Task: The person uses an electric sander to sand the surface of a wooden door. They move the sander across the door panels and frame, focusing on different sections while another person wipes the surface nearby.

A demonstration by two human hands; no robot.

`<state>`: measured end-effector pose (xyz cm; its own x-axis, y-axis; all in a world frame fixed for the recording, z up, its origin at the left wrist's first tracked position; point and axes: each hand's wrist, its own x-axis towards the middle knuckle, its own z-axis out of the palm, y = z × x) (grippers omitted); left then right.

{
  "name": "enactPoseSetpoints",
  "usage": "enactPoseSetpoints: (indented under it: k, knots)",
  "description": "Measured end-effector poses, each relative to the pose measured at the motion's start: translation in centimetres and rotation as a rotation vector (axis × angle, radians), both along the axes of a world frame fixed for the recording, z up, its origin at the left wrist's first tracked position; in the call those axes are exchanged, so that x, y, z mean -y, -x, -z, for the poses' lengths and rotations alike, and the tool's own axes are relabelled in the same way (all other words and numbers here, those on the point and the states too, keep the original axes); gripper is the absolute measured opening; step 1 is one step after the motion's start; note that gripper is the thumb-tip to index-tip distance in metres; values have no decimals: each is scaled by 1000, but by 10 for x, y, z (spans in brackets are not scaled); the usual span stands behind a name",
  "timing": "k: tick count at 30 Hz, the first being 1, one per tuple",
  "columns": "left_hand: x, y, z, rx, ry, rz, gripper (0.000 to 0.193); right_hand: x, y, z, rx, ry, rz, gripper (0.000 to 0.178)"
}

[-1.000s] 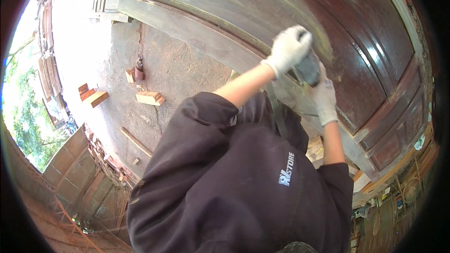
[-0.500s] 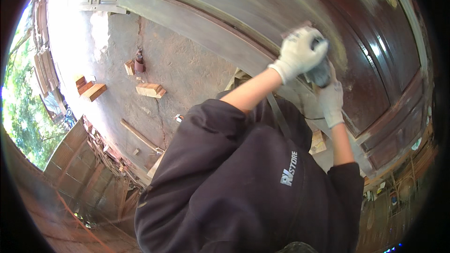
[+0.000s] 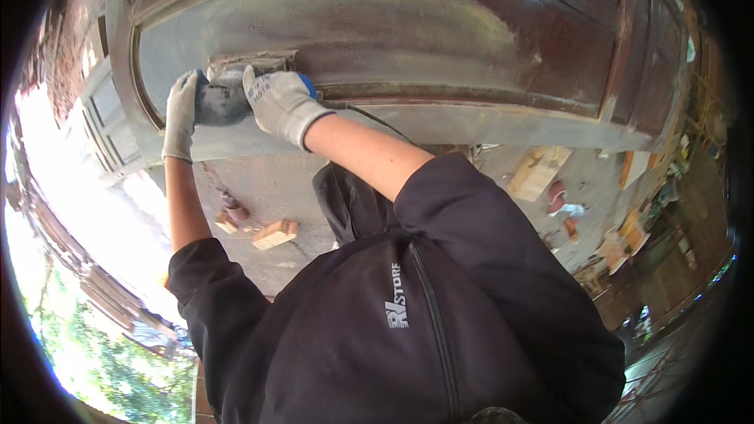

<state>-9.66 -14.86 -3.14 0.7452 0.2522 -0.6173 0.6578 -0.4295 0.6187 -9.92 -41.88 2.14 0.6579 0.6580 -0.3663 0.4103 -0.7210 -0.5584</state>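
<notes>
Both my hands, in whitish work gloves, are on a dark, dusty power sander (image 3: 222, 104). My left hand (image 3: 181, 110) is closed around its left side. Wrapped over the grip on the right is my right hand (image 3: 284, 107), its thumb stretched along the top and a blue patch showing at the knuckles. The sander rests on a panel of a wooden door (image 3: 377, 31), near the panel's left end and lower moulding. Around it the surface is dull and pale; farther right it stays glossy dark red-brown. The sander's underside is hidden.
A dark cord (image 3: 377, 119) runs from behind my right hand along the door's near edge. On the floor below are wood blocks (image 3: 275, 234), a pale board (image 3: 540, 173) and a reddish roll (image 3: 556, 195). Another panelled door (image 3: 110, 114) is at the far left.
The sander and both hands have moved left along the panel, away from the edge of the glossy area. My view has turned, so the door now lies across the top.
</notes>
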Motion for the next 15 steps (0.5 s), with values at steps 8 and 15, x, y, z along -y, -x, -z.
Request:
enactPoseSetpoints:
  k: [8,15]
  knots:
    - [146,4,-14,198,27,23,44,122,15,0,31,-49,184,56]
    - [371,-26,-64,268,-34,256,49,300,24,-13,-10,135,357,42]
